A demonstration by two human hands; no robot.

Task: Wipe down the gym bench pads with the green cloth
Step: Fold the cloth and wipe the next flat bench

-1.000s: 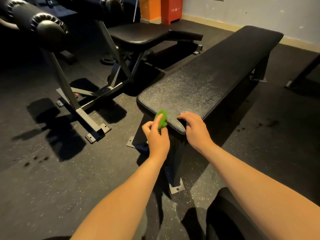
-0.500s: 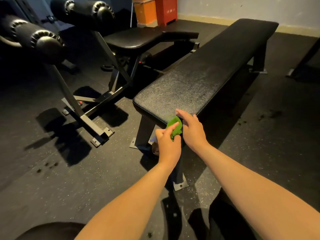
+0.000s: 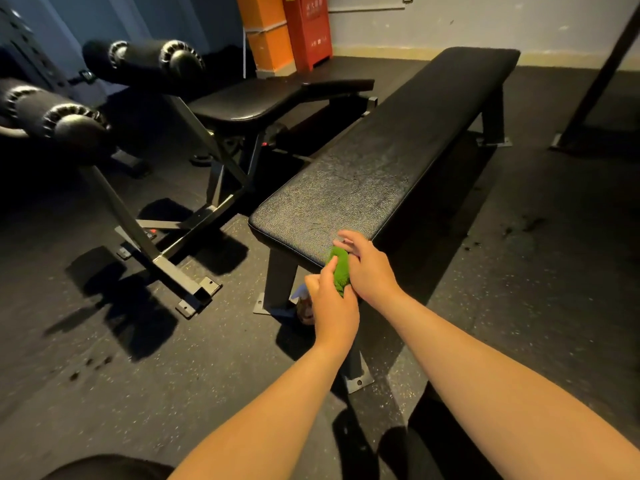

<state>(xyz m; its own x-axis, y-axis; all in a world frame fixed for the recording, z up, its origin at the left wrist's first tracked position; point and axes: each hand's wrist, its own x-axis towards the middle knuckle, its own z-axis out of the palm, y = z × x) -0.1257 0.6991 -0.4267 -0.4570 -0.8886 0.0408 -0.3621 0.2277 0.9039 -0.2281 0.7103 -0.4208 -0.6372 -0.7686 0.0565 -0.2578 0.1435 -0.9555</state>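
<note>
A long flat bench pad (image 3: pixel 381 168) of black textured vinyl runs from the near centre to the far right. At its near end a bunched green cloth (image 3: pixel 340 270) sits against the pad's front edge. My left hand (image 3: pixel 330 306) grips the cloth from below, thumb on top. My right hand (image 3: pixel 369 268) lies against the cloth's right side with its fingers curled over the pad's corner; most of the cloth is hidden between the two hands.
A second bench with a black seat pad (image 3: pixel 249 102) and two foam rollers (image 3: pixel 138 64) stands on a steel frame (image 3: pixel 180 271) to the left. Orange and red boxes (image 3: pixel 287 29) stand by the far wall. A small bottle (image 3: pixel 301 303) sits under the bench. The floor is dark rubber.
My left hand has carried the cloth rightward along the pad's near edge until it met my right hand, which has stayed at the corner.
</note>
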